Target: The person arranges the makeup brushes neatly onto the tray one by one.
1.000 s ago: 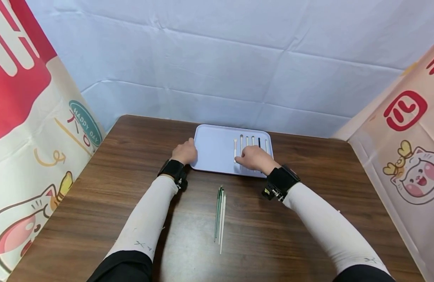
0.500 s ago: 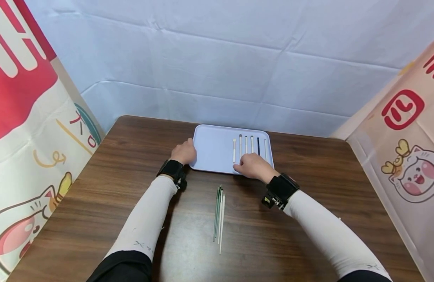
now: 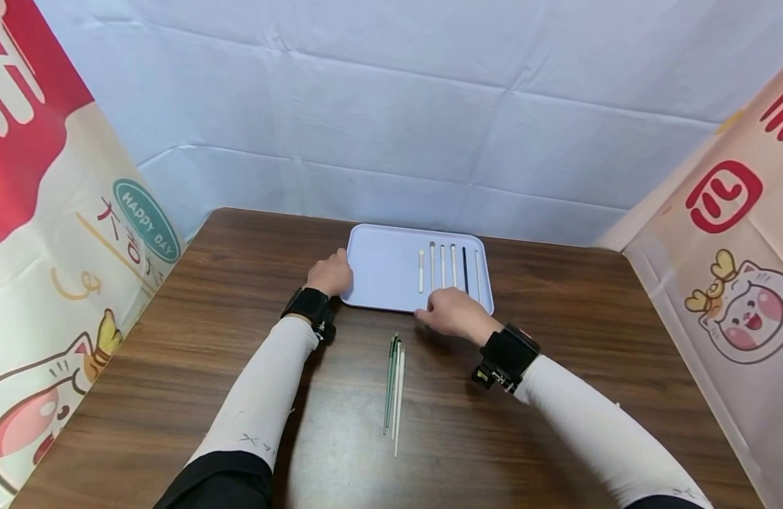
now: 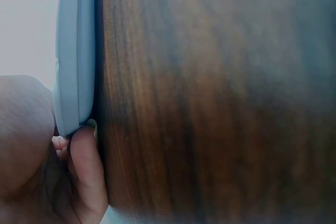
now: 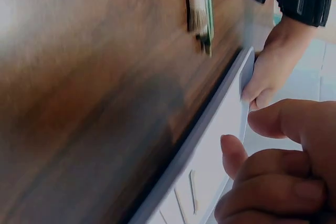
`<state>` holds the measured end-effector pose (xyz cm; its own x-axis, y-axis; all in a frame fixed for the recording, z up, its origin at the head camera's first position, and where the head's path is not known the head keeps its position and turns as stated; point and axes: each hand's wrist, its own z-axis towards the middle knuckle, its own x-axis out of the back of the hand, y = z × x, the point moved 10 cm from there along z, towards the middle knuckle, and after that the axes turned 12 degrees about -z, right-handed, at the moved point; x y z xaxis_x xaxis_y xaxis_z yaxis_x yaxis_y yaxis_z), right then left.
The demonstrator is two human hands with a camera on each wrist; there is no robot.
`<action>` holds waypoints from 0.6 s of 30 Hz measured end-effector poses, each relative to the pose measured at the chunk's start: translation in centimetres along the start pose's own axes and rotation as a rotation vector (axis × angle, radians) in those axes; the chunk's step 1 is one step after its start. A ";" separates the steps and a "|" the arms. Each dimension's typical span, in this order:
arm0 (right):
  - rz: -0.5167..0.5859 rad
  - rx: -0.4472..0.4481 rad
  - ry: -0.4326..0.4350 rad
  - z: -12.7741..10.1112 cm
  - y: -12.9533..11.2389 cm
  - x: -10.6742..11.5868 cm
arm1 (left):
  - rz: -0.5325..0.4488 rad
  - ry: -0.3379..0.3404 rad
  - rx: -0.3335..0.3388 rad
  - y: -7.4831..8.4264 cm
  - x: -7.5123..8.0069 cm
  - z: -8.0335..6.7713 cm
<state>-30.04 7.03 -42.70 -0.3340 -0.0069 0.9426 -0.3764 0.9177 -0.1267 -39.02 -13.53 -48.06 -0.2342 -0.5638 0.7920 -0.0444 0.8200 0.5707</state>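
Observation:
My left hand (image 3: 330, 274) grips the left edge of a pale lavender tray (image 3: 385, 268). In the left wrist view, a fingertip tucks under the tray's corner (image 4: 73, 66). My right hand (image 3: 455, 313) hovers over the tray's front edge, fingers loosely curled, thumb and index finger apart, nothing between them. Several slim brushes (image 3: 421, 272) lie side by side on the tray's right half, including a dark one (image 3: 465, 268); my right hand hides some lower ends. Nearer the person, green brushes (image 3: 389, 389) and white-handled ones (image 3: 399, 389) form a small bundle, bristles visible in the right wrist view (image 5: 198, 22).
All of it rests on a brown wood-grain table (image 3: 506, 424). A pale cloth (image 3: 391, 127) hangs behind the far edge. Printed cloths stand along the left side (image 3: 54, 283) and the right side (image 3: 709, 297).
My right hand has drawn back toward the person from over the brushes to the tray's front edge, uncovering more of them. My left hand stays at the tray's left edge.

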 end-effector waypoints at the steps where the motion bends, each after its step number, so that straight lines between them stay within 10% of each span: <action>1: -0.003 0.000 -0.006 -0.1 -0.1 -0.2 | -0.002 0.000 -0.001 0.0 0.0 0.0; 18: 0.014 0.018 -0.026 -2.3 -2.3 -1.5 | -0.014 0.018 -0.015 0.2 0.1 -0.4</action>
<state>-26.69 5.87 -43.07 -0.3613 -0.0043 0.9324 -0.3869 0.9105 -0.1457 -38.69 -13.42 -47.77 -0.2160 -0.5771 0.7876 -0.0325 0.8104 0.5849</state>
